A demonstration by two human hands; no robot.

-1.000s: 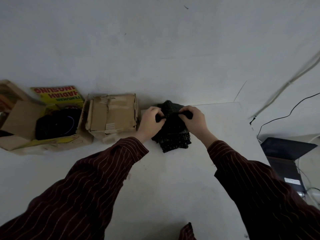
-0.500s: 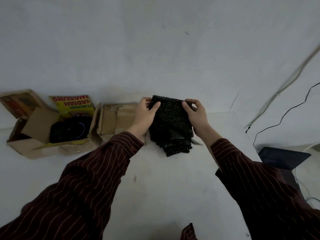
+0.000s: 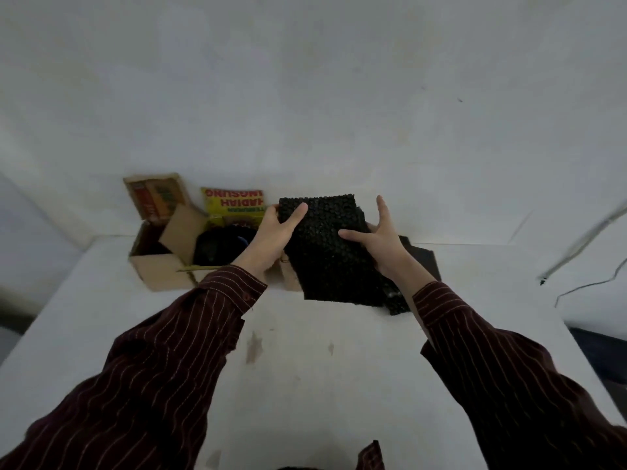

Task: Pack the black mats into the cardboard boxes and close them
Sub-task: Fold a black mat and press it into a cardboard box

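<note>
The white tabletop (image 3: pixel 305 385) narrows toward the wall. Its left edge slants from lower left up to the far corner, and its right edge slants the same way from lower right. The near and middle stretch between the two dark striped sleeves (image 3: pixel 152 385) is bare apart from a few small stains. The things crowd along the far edge.

An open brown cardboard box (image 3: pixel 159 273) sits at the upper left of that edge with its flaps standing up, one of them a yellow printed flap (image 3: pixel 234 201), and a dark bundle (image 3: pixel 217 247) lies inside. Just right of it, a second brown cardboard box (image 3: pixel 290 276) shows only as a sliver behind the left wrist.

Both arms reach forward and meet at the centre of the frame, holding the black knobbly mat (image 3: pixel 325 252) up above the far edge, in front of the second box. The left hand (image 3: pixel 271 235) grips the mat's left edge, with the thumb laid over the front near the top corner and the fingers behind. The right hand (image 3: pixel 383 242) lays its thumb straight across the mat's face and its index finger points up, clear of the right edge. The other fingers go behind, so it seems to pinch the mat there.

The mat's knobbly face looks toward the camera. Its long axis runs top to bottom in the frame, with the lower end leaning a little to the right. A dark flat sheet (image 3: pixel 422 259) lies on the tabletop behind the right hand
</note>
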